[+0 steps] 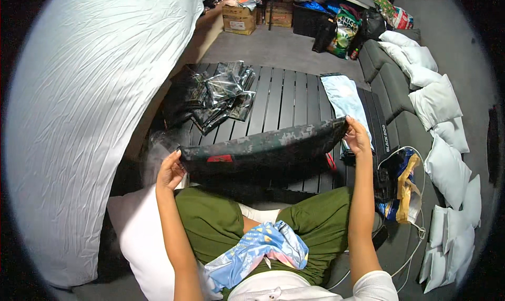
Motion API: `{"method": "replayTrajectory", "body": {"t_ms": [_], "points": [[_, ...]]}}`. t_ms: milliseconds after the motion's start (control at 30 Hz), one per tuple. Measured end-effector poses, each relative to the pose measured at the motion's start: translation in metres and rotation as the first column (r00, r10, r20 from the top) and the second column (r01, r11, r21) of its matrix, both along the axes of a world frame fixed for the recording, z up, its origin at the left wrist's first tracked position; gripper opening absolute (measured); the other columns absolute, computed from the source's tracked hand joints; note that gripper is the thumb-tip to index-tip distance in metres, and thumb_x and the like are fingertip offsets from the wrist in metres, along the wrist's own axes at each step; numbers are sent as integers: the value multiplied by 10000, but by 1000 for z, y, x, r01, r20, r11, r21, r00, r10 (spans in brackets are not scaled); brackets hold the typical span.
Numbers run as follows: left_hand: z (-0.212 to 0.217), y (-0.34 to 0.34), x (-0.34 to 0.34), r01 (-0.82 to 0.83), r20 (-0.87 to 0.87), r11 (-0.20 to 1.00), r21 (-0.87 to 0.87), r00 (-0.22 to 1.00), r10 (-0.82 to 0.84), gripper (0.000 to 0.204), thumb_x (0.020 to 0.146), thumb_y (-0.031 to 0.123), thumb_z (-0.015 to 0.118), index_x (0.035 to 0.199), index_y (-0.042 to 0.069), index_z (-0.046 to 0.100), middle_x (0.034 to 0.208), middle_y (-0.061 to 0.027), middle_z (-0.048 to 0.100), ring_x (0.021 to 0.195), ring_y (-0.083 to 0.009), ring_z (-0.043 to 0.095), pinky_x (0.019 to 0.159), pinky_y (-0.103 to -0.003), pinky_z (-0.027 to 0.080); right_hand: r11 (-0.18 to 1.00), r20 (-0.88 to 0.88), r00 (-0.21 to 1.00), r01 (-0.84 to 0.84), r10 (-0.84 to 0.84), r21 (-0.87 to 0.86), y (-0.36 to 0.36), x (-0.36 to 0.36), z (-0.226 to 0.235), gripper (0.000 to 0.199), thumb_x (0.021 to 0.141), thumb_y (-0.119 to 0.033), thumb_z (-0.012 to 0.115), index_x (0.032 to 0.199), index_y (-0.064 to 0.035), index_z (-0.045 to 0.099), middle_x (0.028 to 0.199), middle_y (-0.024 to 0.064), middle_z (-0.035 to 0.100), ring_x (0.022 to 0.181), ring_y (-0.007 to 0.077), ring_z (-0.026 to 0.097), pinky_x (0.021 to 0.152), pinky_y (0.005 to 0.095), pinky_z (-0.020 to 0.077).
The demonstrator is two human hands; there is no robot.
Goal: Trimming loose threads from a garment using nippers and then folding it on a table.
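Item: dark camouflage-print fabric piece [263, 149] with red rectangular patch [220, 158], centre of frame, held spread before black slatted table [274, 93].
Our left hand [171, 170], left of centre: fingers pinching fabric's left end.
Our right hand [357, 137], right of centre, higher: pinching opposite end.
Handling note: we judge level hands, even tension best; sag in middle wants easing out.
Adjacent: glossy dark plastic-wrapped packets [223, 93], upper left of centre; pale-blue cloth [344, 98], upper right of centre.

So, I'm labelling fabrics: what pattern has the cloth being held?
The cloth shows dark, pixelated camouflage, clearest in the head view.
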State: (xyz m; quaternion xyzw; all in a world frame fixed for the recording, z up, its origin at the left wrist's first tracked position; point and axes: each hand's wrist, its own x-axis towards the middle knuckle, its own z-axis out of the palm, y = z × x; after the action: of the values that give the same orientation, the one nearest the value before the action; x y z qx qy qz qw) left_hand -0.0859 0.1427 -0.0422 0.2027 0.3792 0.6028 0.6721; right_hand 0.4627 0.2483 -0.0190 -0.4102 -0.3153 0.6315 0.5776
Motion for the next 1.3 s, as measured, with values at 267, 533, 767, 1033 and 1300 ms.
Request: {"method": "replayTrajectory", "body": {"t_ms": [267, 533, 767, 1033, 1300], "points": [[12, -7, 15, -308, 15, 947, 89, 951, 308, 98, 800, 148, 588, 860, 70, 590, 855, -37, 611, 813, -159, 572, 750, -315, 462, 973, 101, 981, 146, -166, 179, -14, -25, 16, 131, 821, -184, 565, 723, -110, 518, 672, -45, 525, 609, 47, 459, 585, 195, 346], [37, -2, 42, -316, -277, 925, 210, 888, 366, 254, 834, 154, 551, 1041, 7, 559, 643, 71, 472, 460, 1, 309, 424, -158, 248, 955, 100, 969, 201, -227, 220, -7, -28, -5, 121, 830, -142, 548, 727, -81, 533, 705, -20, 523, 642, 58, 450, 613, 204, 355], [3, 26, 40, -429, -450, 885, 182, 764, 463, 130, 804, 208, 601, 809, 78, 586, 604, 81, 477, 479, -9, 365, 440, -167, 267, 981, 324, 942, -18, 81, -193, 12, -41, -109, 170, 744, -181, 646, 712, -52, 539, 675, 4, 512, 609, 109, 460, 559, 266, 367], [-18, 56, 62, -202, -661, 979, -10, 736, 146, 202, 774, 212, 629, 830, 18, 624, 694, 43, 557, 597, -32, 452, 543, -172, 341, 932, 337, 925, 266, -175, -245, 26, -11, -154, 140, 752, -145, 631, 714, -37, 550, 715, 47, 546, 682, 157, 505, 646, 300, 397], [27, 59, 63, -305, -293, 937, 170, 892, 344, 106, 797, 157, 604, 827, 57, 622, 685, 33, 584, 555, -30, 494, 493, -162, 359, 919, -54, 929, 371, -367, 133, 21, 12, -52, 79, 771, -136, 618, 765, -84, 559, 710, -1, 562, 658, 106, 532, 620, 258, 428]]}}
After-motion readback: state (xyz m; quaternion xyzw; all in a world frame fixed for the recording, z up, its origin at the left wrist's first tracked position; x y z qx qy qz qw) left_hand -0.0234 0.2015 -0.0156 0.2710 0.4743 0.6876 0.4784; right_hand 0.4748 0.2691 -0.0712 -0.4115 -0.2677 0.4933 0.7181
